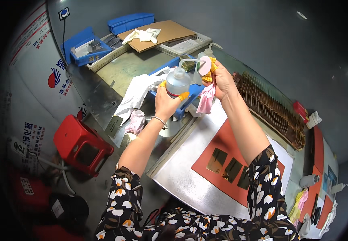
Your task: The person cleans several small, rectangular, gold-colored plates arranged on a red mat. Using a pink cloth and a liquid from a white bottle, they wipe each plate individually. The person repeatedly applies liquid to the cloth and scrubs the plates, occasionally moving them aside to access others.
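While a red stool (77, 140) stands beyond the left edge of the bench (174, 182), the left hand (166, 103) wraps around a clear squeeze bottle (177, 82), held up near the bench's far left corner. The bottle's bent spout (190, 60) points right, toward a round pink pad (205, 65) pinched in the right hand (222, 80); whether they touch, I cannot tell. That hand also clasps a hanging pink cloth (207, 100). Farther right, a red mat (206, 170) carries dark plates (217, 160), and a brown rack (268, 106) lines the far edge.
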Motion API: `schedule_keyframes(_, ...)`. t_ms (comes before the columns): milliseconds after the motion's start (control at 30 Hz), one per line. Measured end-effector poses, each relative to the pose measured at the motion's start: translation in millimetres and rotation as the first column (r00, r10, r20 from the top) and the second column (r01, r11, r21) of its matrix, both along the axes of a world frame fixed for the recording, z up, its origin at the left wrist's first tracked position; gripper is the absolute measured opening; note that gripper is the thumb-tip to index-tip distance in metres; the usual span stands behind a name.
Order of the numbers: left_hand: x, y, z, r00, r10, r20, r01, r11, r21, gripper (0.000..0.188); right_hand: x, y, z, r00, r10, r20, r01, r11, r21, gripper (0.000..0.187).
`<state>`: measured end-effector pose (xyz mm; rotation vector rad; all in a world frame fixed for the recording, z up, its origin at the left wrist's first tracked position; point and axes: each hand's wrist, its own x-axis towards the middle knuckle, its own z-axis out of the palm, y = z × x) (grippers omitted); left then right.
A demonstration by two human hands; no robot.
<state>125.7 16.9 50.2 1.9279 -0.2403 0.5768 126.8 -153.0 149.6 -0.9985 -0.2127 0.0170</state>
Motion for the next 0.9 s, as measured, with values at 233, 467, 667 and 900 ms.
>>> schedule_keyframes(233, 5.1, 1.1, -2.9, 0.999, 0.008, -0.042, -0.008, 1.000, 0.003, 0.062, -6.1, -1.7, 2.6, 0.999, 0.053, 0.003, -0.053, 0.998, 0.034, 0.012)
schedule_keyframes(467, 6.9, 1.1, -4.0, 0.999, -0.001, -0.039, 0.000, 1.000, -0.029, 0.059, -5.4, -0.9, 6.0, 0.998, -0.006, -0.058, 0.005, 1.000, -0.028, 0.021)
schedule_keyframes(667, 8.8, 3.0, -7.3, 0.999, 0.036, 0.002, -0.036, 0.999, 0.011, 0.054, -4.5, -1.6, 4.3, 0.998, 0.056, -0.001, -0.056, 0.998, -0.023, 0.022)
schedule_keyframes(900, 21.8, 3.1, -12.7, 0.996, -0.072, -0.051, 0.070, 0.997, -0.042, 0.051, -10.7, -4.0, 13.7, 1.000, 0.018, -0.003, -0.018, 0.999, -0.026, 0.014)
